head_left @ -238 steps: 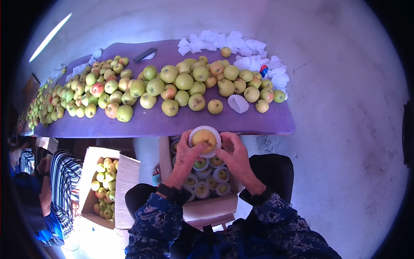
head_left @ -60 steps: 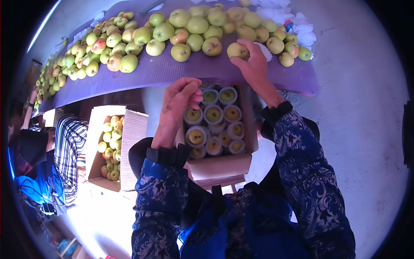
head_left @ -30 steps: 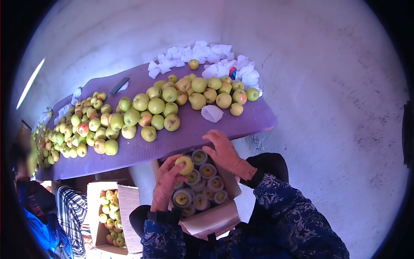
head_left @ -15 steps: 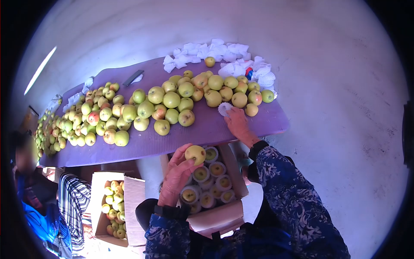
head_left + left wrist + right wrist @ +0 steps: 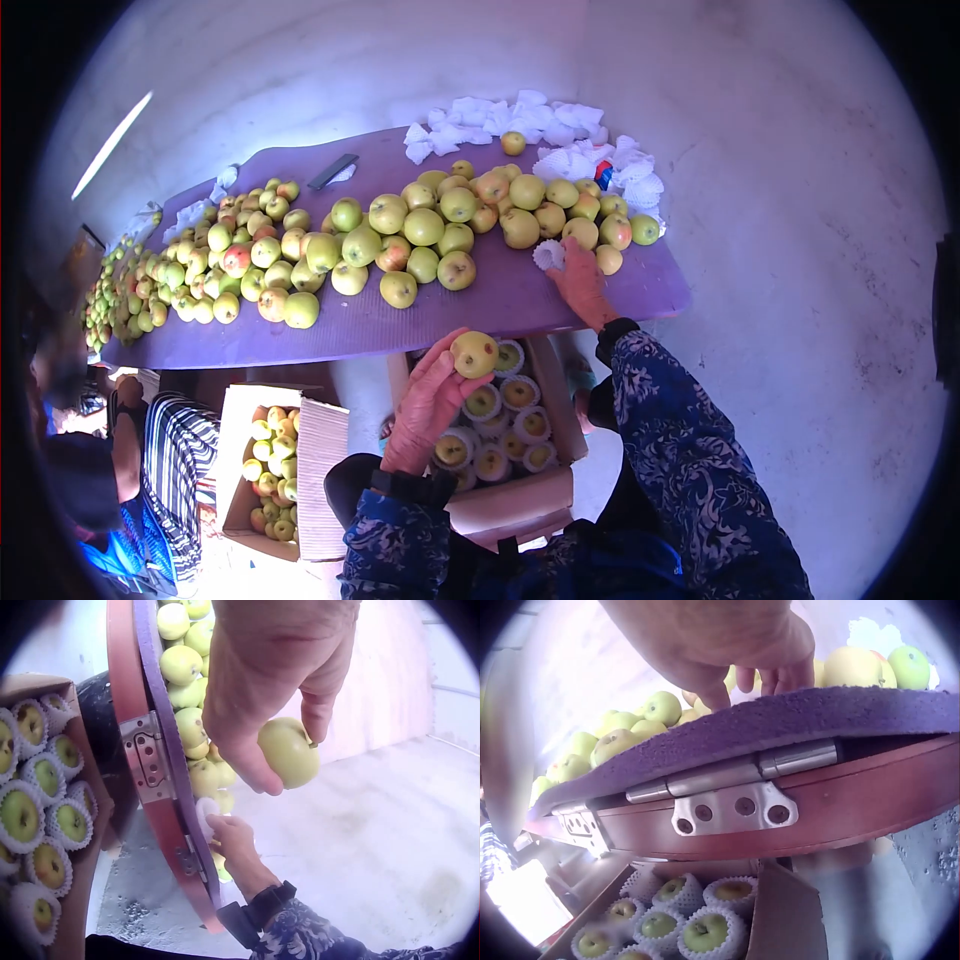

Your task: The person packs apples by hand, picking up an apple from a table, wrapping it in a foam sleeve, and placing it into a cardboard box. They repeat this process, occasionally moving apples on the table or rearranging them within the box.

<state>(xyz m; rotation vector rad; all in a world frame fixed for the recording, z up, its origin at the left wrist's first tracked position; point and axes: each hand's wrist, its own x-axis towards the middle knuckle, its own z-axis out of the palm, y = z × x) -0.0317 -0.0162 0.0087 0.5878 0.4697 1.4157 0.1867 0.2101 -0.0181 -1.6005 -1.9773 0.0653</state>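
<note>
A yellow-green apple (image 5: 474, 354) is gripped between the thumb and fingers of the left hand (image 5: 428, 400), above the box near the table's front edge. In the left wrist view the same bare apple (image 5: 289, 753) shows its stem beside a fingertip of the left hand (image 5: 281, 682). Over the table, the right hand (image 5: 582, 283) holds a white foam net (image 5: 549, 255) at its fingertips, beside the loose apples. The right wrist view shows the right hand (image 5: 727, 645) with its fingers pointing down behind the table edge; the net is hidden there.
Loose apples (image 5: 424, 227) cover much of the purple tabletop (image 5: 350, 325). More foam nets (image 5: 535, 118) lie along its back. Below stand a carton (image 5: 515, 500) of netted apples and another carton (image 5: 325, 480) of bare ones. A person in striped clothing (image 5: 185, 450) is at the left.
The right hand reached an apple on the table, and the left hand took hold of one. The right hand then went back to the table and took hold of the foam net.
</note>
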